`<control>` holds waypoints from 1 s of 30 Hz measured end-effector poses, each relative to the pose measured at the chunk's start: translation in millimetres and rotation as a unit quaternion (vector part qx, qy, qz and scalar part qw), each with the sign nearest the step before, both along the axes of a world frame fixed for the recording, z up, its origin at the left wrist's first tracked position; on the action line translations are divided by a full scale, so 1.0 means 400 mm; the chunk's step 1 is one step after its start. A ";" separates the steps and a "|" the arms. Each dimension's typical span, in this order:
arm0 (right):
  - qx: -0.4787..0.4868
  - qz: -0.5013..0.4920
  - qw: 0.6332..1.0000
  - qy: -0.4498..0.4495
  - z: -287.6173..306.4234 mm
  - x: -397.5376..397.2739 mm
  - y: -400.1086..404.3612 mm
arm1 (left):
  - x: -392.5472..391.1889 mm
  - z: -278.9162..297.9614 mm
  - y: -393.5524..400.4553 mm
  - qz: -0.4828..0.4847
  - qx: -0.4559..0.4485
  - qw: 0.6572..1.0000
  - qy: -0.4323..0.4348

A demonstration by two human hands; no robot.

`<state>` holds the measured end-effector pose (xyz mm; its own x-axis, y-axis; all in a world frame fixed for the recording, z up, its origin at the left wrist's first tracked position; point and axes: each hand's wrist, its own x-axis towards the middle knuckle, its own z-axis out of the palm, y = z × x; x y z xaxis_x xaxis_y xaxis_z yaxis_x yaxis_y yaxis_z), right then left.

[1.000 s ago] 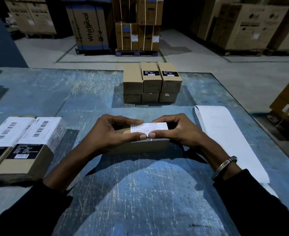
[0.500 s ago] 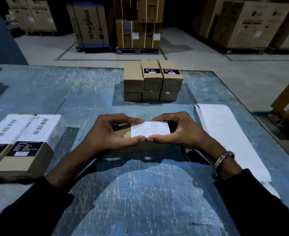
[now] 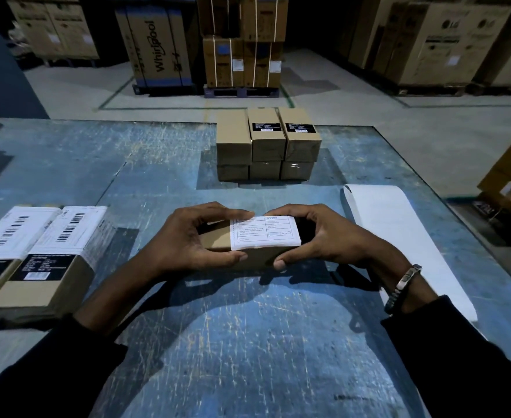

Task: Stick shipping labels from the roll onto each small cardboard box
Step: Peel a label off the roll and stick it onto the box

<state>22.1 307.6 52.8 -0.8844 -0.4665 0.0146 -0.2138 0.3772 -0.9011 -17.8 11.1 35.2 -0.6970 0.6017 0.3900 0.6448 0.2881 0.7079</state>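
A small cardboard box (image 3: 218, 247) is held near the middle of the blue desk (image 3: 248, 342), a little toward the near edge, between the left hand (image 3: 184, 239) and the right hand (image 3: 323, 236). Both hands are curled round the box ends, fingers over the far top edge, thumbs on the near face. A white shipping label (image 3: 264, 232) is seen lying on the right part of the top face; whether it is fully stuck down cannot be told. The box is judged light, stiff and matte, so slip is unlikely; the ends and side edges are the best hold, leaving the top free for smoothing. The label is judged thin and prone to creasing, best pressed from the centre outward. The white label strip (image 3: 399, 236) lies along the right edge. Six small boxes (image 3: 267, 146) are stacked toward the far edge; two labelled boxes (image 3: 37, 254) lie at the left edge.
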 end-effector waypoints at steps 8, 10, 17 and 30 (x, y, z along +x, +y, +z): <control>0.037 -0.105 0.992 0.063 -0.003 0.018 -0.059 | 0.023 0.012 0.011 0.019 0.042 0.996 -0.073; 0.046 -0.138 0.984 0.103 -0.018 0.022 -0.075 | 0.026 0.012 0.013 0.018 0.040 0.996 -0.071; 0.098 -0.109 0.975 0.166 -0.011 0.018 -0.058 | 0.022 0.007 0.013 0.022 0.021 0.999 -0.034; 0.009 -0.027 0.999 -0.015 0.018 0.012 -0.007 | 0.003 0.031 -0.015 -0.046 -0.031 0.995 -0.078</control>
<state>26.8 304.7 59.9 -0.9085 -0.4174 -0.0195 -0.1662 0.4038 -0.8996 -16.5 4.9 47.7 -0.6866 0.6857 0.2416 0.5539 0.2782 0.7848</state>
